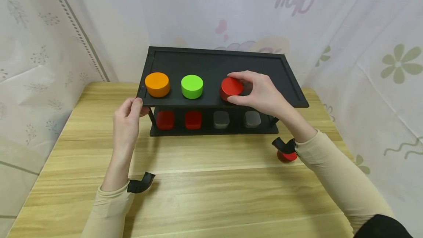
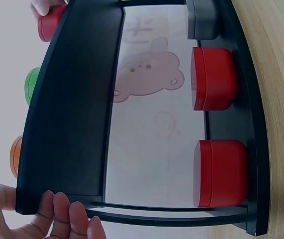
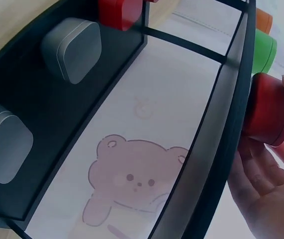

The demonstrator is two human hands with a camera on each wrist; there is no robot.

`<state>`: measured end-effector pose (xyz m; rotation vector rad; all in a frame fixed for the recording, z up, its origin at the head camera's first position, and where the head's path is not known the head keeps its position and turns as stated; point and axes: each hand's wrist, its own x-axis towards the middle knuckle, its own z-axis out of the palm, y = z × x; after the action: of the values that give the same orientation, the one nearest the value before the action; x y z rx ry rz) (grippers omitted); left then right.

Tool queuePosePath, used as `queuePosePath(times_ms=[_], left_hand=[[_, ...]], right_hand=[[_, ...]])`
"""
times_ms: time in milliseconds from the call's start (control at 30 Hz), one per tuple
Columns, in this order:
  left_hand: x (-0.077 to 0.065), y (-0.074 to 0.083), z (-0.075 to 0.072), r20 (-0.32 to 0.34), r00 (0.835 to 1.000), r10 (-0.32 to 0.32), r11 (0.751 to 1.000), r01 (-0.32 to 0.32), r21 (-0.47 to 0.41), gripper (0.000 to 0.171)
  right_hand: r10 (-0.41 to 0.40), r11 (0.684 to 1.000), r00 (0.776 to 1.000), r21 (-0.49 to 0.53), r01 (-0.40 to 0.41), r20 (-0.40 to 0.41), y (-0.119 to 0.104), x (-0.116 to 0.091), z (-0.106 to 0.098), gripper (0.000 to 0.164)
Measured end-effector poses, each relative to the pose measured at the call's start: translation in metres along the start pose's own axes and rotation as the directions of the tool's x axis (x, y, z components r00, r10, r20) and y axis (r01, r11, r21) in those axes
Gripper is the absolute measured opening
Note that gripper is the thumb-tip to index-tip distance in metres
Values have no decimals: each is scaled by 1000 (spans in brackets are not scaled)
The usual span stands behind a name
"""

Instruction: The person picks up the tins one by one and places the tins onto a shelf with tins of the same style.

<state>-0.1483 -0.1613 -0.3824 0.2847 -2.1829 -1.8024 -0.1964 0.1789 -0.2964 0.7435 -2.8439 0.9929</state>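
A black two-tier rack [image 1: 205, 61] stands on the table. My right hand [image 1: 264, 91] grips a round red tin [image 1: 231, 86] at the top tier's front edge, thumb on the near side and fingers round the far side. To its left on that tier are a green round tin [image 1: 192, 87] and an orange one [image 1: 157, 85]. The front left corner of the top tier is pinched by my left hand [image 1: 127, 120]; in the left wrist view its fingers [image 2: 61, 211] curl in beneath the board.
On the lower tier sit two red square tins [image 1: 193, 120] and two grey ones [image 1: 221, 119]. Another red tin [image 1: 286, 157] lies on the wooden table [image 1: 211, 186], partly hidden under my right wrist strap. A printed cloth [image 1: 198, 10] hangs close behind the rack.
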Motion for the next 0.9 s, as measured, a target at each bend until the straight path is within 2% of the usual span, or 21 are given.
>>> queuePosePath(times_ms=[433, 900], left_hand=[[-1, -1, 0, 4, 1000, -11, 1000, 11, 25, 40], [-1, -1, 1, 3, 1000, 5, 1000, -5, 19, 41]], right_hand=[[54, 998, 998, -15, -54, 32, 2, 13, 5, 59], [71, 997, 994, 2, -72, 80, 5, 16, 6, 61]])
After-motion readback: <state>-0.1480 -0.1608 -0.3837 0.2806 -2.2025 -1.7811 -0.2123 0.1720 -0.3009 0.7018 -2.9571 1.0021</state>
